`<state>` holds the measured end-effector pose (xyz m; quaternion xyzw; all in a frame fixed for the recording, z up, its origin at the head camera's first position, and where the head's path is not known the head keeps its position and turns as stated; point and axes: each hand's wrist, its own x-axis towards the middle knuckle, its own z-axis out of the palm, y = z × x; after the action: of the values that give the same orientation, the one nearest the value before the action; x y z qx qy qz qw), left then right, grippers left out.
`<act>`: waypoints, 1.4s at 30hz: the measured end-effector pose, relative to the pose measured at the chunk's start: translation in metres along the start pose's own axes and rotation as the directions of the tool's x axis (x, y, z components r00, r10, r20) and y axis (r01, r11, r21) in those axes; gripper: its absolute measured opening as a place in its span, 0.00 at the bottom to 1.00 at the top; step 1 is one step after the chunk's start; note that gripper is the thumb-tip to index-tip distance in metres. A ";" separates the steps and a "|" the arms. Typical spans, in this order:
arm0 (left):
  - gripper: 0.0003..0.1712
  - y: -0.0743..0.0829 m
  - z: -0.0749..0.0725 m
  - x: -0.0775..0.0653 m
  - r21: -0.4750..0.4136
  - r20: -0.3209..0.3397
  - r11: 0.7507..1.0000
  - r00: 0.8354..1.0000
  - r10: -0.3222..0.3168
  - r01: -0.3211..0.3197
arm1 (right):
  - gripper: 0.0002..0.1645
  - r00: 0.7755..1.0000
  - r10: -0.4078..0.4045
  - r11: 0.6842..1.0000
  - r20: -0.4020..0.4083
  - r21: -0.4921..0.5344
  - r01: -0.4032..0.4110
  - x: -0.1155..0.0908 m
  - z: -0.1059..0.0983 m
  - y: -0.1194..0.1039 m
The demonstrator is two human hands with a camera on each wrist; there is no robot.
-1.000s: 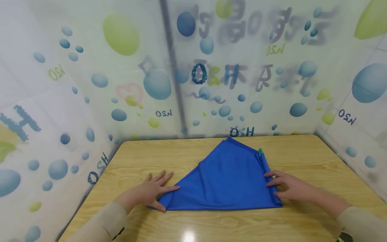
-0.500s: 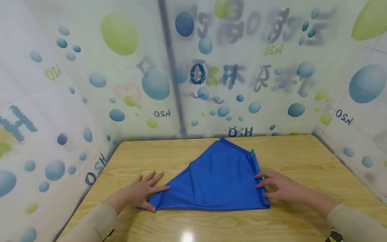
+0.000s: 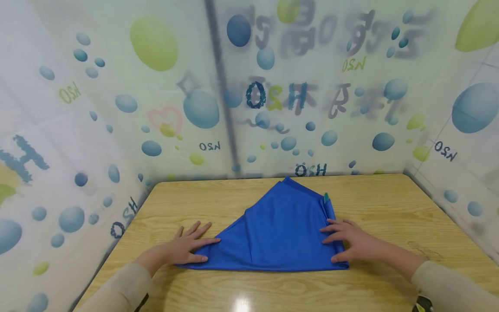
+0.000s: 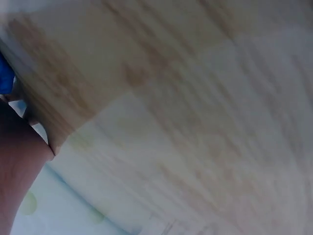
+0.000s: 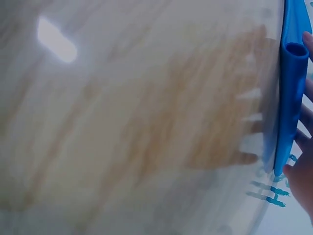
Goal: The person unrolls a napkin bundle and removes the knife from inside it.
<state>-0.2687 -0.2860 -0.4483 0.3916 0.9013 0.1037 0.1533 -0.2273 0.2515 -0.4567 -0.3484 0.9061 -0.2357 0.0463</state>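
Pale walls (image 3: 331,47), printed with blue and green bubbles and mirrored lettering, rise around a wood-grained table (image 3: 397,208). On its middle lies a blue cloth (image 3: 284,234), its far tip reaching the far edge. Towards the table's left edge, the left hand (image 3: 186,247) rests on the cloth's narrow corner with fingers spread apart. Nearer the right edge, the right hand (image 3: 349,239) lies across the cloth's rolled end (image 5: 291,88), fingers apart, their tips on the fabric. A green tag (image 3: 326,198) sticks out at that roll's far end.
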 end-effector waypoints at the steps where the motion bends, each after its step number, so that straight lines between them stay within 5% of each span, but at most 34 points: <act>1: 0.34 0.000 0.001 0.000 -0.003 -0.008 1.000 1.000 0.004 -0.004 | 0.28 1.000 0.002 1.000 -0.002 -0.003 -0.002 0.000 0.001 0.001; 12: 0.35 -0.006 0.004 0.003 -0.130 0.037 0.991 0.999 0.026 -0.021 | 0.30 1.000 -0.002 0.999 -0.011 0.042 0.003 -0.007 0.005 0.004; 26: 0.36 -0.002 0.000 0.003 -0.130 0.052 0.991 0.999 0.016 -0.009 | 0.30 1.000 0.016 0.999 -0.026 0.029 -0.016 -0.022 0.003 0.010; 36: 0.36 0.001 -0.006 0.001 -0.111 0.056 0.994 0.998 -0.006 0.012 | 0.15 0.996 0.024 1.000 -0.085 -0.012 -0.025 -0.024 -0.004 0.018; 42: 0.36 0.000 -0.002 0.002 -0.116 0.064 0.993 0.998 -0.004 0.011 | 0.15 0.995 0.001 1.000 -0.104 -0.016 -0.003 -0.027 -0.007 0.019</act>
<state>-0.2710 -0.2844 -0.4470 0.3817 0.8899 0.1429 0.2048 -0.2201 0.2841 -0.4610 -0.3350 0.9095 -0.2463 -0.0035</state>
